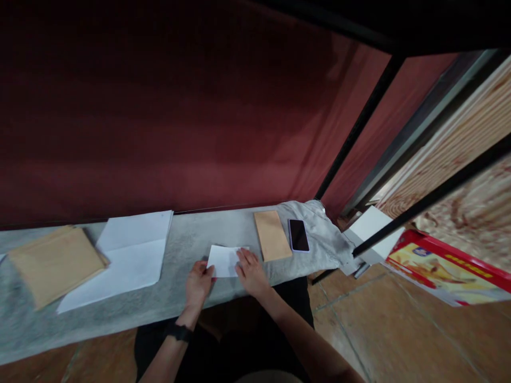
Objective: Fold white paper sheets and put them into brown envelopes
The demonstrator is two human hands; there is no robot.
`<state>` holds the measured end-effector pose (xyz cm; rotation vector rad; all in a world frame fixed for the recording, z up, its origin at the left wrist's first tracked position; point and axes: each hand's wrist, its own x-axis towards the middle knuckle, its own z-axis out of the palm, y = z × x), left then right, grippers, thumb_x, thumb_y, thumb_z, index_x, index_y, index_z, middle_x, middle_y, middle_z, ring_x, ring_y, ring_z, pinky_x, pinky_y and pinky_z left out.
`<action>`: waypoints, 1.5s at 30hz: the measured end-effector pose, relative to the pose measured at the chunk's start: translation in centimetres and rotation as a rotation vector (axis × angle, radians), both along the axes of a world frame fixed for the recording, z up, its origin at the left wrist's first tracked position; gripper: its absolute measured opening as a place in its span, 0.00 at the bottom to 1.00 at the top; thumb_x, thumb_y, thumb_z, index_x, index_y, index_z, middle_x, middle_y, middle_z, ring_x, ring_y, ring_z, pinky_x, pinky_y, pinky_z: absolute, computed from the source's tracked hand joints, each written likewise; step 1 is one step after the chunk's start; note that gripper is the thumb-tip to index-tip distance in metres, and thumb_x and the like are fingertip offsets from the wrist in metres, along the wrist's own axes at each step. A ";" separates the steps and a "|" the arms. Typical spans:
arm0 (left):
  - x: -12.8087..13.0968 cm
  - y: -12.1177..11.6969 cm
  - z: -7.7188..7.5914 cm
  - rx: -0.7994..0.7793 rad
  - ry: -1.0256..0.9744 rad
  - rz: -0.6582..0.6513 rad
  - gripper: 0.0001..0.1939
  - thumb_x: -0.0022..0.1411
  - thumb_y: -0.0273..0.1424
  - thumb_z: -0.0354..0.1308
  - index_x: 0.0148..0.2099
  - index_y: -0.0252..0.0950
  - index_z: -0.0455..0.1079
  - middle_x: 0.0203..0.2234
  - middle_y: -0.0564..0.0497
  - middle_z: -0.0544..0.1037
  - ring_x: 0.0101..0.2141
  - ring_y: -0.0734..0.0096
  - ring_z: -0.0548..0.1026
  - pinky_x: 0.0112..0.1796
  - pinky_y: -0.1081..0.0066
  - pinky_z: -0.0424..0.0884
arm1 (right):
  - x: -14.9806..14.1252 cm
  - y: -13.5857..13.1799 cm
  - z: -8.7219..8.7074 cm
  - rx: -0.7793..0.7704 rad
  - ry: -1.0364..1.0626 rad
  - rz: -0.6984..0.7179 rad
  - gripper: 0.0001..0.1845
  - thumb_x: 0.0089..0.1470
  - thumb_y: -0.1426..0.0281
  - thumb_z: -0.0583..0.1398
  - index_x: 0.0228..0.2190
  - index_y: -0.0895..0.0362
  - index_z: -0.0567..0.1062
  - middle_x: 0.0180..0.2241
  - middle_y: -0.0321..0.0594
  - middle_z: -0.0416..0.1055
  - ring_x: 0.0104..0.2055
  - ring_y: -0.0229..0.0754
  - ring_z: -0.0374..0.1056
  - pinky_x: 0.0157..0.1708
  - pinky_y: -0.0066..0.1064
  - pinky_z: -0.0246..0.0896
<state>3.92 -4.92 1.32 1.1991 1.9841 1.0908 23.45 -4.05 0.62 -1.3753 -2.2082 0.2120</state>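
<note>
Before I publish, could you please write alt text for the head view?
A person's left hand grips a small white paper, the right hand touching it, over a grey cloth. Rightward lie a brown envelope and a phone; leftward, white sheets partly under brown paper.

- Table (191, 229): wall (179, 133) behind.
- On table, left: envelopes (58, 263), overlapping paper sheets (138, 255).
- Centre: paper piece (224, 261), between left hand (198, 284) and right hand (252, 274).
- Right: lone envelope (272, 235); phone (298, 235) just right of it.

left hand (199, 282): beyond lap (247, 351), thumb and fingers pinched | right hand (250, 270): beyond lap, fingers extended | forearms (295, 324): over lap
</note>
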 end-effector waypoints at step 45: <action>2.0 -1.1 -0.9 -0.035 0.935 -0.328 0.34 0.72 0.41 0.36 0.71 0.24 0.52 0.69 0.36 0.58 0.69 0.54 0.53 0.67 0.52 0.46 | -0.8 -1.9 -2.5 0.096 -0.079 -0.146 0.31 0.68 0.58 0.53 0.66 0.61 0.61 0.67 0.51 0.57 0.69 0.51 0.54 0.68 0.47 0.45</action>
